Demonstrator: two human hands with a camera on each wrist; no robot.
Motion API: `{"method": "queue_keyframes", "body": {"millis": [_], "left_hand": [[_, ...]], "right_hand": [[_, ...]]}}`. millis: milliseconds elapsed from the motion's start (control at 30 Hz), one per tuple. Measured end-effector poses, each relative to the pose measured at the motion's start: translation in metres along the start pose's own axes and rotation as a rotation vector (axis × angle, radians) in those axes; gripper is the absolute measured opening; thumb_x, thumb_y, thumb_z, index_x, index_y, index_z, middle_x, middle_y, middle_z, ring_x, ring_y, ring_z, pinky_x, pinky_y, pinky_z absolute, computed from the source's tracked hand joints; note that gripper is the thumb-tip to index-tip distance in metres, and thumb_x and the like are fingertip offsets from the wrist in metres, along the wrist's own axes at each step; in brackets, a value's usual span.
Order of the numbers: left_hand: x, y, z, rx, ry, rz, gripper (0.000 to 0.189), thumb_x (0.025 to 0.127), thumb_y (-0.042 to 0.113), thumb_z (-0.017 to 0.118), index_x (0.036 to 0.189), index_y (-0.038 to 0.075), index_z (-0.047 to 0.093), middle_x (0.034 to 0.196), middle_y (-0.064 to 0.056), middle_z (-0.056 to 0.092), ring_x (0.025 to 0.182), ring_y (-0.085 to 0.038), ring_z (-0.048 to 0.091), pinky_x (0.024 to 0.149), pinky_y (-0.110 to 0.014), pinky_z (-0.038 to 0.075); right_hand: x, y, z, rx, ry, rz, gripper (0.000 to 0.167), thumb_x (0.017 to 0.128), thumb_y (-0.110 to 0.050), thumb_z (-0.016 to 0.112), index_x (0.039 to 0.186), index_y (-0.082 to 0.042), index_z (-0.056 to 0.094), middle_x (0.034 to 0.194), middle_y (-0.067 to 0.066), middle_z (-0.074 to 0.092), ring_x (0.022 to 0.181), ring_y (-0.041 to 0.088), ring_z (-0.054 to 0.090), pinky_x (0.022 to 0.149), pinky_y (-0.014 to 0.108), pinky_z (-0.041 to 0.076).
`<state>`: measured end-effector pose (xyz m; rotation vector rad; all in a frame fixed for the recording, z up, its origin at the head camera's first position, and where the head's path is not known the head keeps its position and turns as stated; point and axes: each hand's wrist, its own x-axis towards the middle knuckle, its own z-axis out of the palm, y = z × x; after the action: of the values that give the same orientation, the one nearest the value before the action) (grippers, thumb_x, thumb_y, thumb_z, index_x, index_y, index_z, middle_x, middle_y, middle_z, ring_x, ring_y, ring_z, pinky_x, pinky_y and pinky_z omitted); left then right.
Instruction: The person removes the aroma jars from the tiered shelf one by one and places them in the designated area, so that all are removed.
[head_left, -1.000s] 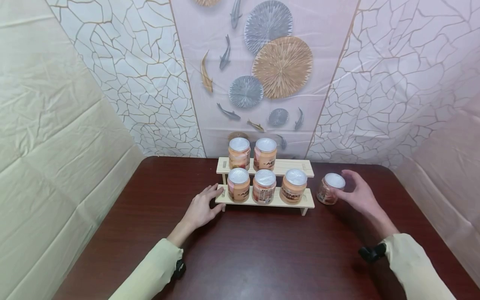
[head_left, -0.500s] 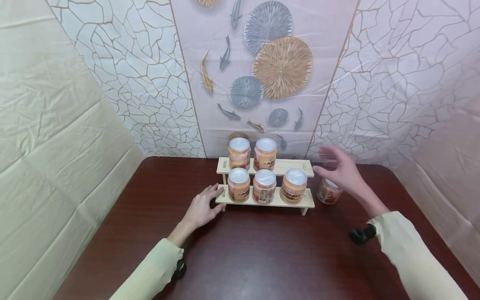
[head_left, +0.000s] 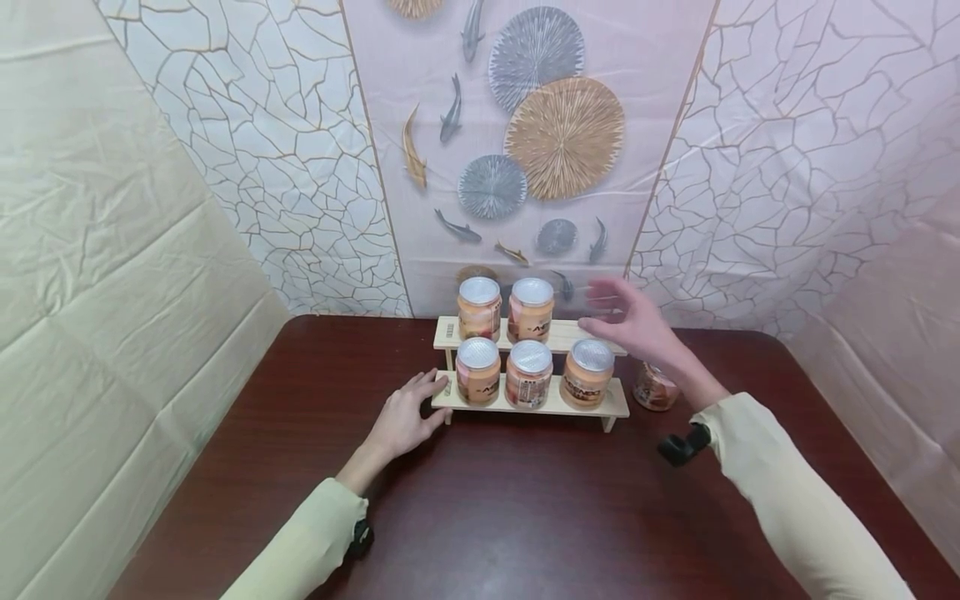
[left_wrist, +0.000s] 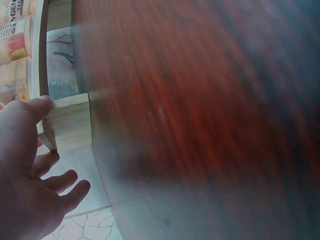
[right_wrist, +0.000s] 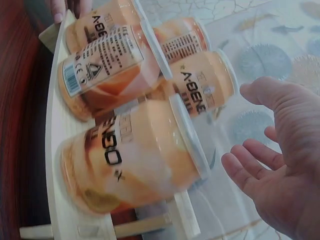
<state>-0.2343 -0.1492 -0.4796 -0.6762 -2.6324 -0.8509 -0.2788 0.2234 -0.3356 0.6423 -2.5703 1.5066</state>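
A two-tier wooden display rack (head_left: 529, 407) carries several orange-labelled fruit cans with silver tops. Two stand on the upper tier, including the upper left can (head_left: 479, 312) and the upper right can (head_left: 532, 310). Three are on the lower tier; the rightmost can (right_wrist: 130, 160) looms close in the right wrist view. My left hand (head_left: 402, 417) grips the left end of the lower tier, its thumb and a finger on either side of the board (left_wrist: 72, 120). Over the right part of the upper tier hovers my right hand (head_left: 633, 327), fingers spread, holding nothing.
One more can (head_left: 656, 390) stands on the dark wood table (head_left: 495, 517) right of the rack, partly hidden by my right hand and forearm. Patterned cloth (head_left: 300, 167) hangs behind the table, and plain cloth hangs at both sides.
My right hand has left the loose can at the right and moved left to above the upper tier. That can stays in place, and my left hand keeps its hold.
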Motion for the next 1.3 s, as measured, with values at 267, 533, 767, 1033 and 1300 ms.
{"method": "queue_keyframes", "body": {"millis": [267,533,767,1033,1300], "left_hand": [[0.0,0.0,0.0,-0.002,-0.003,-0.005,0.051,0.087,0.021,0.079,0.132,0.003,0.065,0.14,-0.024,0.054,0.128,-0.047,0.05,0.1,-0.06,0.043],[0.0,0.002,0.0,0.003,-0.001,-0.008,0.05,0.086,0.02,0.079,0.132,0.003,0.066,0.139,-0.023,0.055,0.128,-0.046,0.05,0.1,-0.06,0.043],[0.0,0.001,0.0,0.006,0.003,-0.004,0.05,0.086,0.02,0.079,0.132,0.003,0.066,0.139,-0.023,0.056,0.128,-0.045,0.051,0.1,-0.059,0.043],[0.0,0.001,0.001,0.01,0.004,-0.004,0.05,0.086,0.021,0.079,0.131,0.003,0.066,0.138,-0.023,0.056,0.128,-0.045,0.051,0.1,-0.059,0.043],[0.0,0.001,0.001,0.011,0.011,0.003,0.05,0.086,0.02,0.08,0.131,0.003,0.066,0.138,-0.024,0.056,0.127,-0.045,0.052,0.099,-0.059,0.044]], "right_hand": [[0.013,-0.008,0.017,0.03,-0.031,0.027,0.067,0.088,-0.003,0.075,0.144,0.006,0.041,0.138,0.029,0.049,0.123,0.047,0.052,0.1,0.053,0.045],[0.019,-0.016,0.029,0.015,-0.068,0.053,0.072,0.087,-0.008,0.078,0.146,0.007,0.039,0.139,0.03,0.049,0.123,0.047,0.051,0.101,0.055,0.044],[0.028,-0.01,0.037,0.014,-0.073,0.065,0.07,0.086,-0.007,0.079,0.144,0.005,0.042,0.134,0.028,0.054,0.122,0.047,0.053,0.1,0.053,0.045],[0.035,-0.009,0.047,-0.007,-0.069,0.078,0.075,0.085,-0.008,0.079,0.146,0.009,0.038,0.135,0.03,0.052,0.121,0.046,0.053,0.101,0.053,0.045],[0.037,-0.008,0.051,-0.003,-0.061,0.079,0.075,0.086,-0.007,0.078,0.147,0.006,0.038,0.134,0.028,0.053,0.121,0.045,0.054,0.101,0.052,0.044]]}}
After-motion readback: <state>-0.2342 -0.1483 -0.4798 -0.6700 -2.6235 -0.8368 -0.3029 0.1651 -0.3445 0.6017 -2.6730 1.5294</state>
